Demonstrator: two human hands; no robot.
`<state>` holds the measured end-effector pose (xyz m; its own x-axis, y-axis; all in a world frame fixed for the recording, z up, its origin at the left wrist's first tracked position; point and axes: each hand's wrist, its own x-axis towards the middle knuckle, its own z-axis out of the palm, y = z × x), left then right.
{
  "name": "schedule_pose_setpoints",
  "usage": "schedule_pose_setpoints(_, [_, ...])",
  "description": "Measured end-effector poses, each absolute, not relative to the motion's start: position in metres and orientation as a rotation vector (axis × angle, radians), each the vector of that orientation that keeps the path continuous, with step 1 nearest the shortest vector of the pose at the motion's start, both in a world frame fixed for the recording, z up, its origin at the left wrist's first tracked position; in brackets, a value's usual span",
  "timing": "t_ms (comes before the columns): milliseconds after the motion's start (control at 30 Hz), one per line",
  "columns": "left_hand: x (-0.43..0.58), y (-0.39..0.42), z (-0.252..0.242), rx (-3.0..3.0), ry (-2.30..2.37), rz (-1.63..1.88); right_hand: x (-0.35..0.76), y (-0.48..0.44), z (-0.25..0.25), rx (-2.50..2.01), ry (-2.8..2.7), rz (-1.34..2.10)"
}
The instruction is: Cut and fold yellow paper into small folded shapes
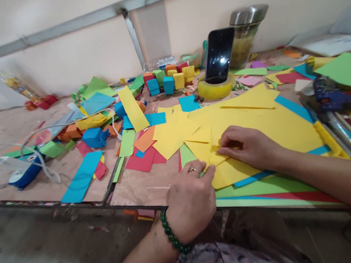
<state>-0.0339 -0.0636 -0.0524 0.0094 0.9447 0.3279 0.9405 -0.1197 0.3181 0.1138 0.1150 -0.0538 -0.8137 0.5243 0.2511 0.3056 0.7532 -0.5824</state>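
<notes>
My left hand (193,196), with a ring and a green bead bracelet (170,231), is closed with its fingertips at the near edge of a small folded piece of yellow paper (216,157). From the right, my right hand (248,144) pinches the same piece between thumb and fingers. Beneath it lie large yellow sheets (255,122), stacked over green, blue and red ones. Cut yellow pieces (175,131) overlap just beyond my hands. A bit of green shows by the left fingertips; I cannot make out what it is.
A phone (219,56) leans upright in a yellow ring behind the sheets, before a glass bottle (245,36). Small paper cubes (168,84) stand at the back. A white cable (40,158) and blue strip (82,178) lie left. A dark blue tool (334,93) and pens lie right.
</notes>
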Motion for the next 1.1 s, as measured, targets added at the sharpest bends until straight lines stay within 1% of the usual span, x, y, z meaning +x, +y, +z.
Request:
schedule_pose_setpoints(300, [-0.035, -0.062, -0.048, 2.286, 2.088, 0.656, 0.113, 0.114, -0.053, -0.630, -2.544, 0.732])
schedule_pose_setpoints(567, [-0.036, -0.061, -0.054, 2.408, 1.980, 0.712, 0.113, 0.115, -0.053, -0.631, -2.548, 0.735])
schedule_pose_setpoints(733, [-0.037, -0.056, -0.046, 2.470, 1.927, 0.629, 0.114, 0.113, -0.052, -0.632, -2.551, 0.735])
schedule_pose_setpoints(1100, [-0.039, -0.050, -0.038, 2.332, 1.905, 0.562, 0.114, 0.114, -0.051, -0.594, -2.491, 0.630])
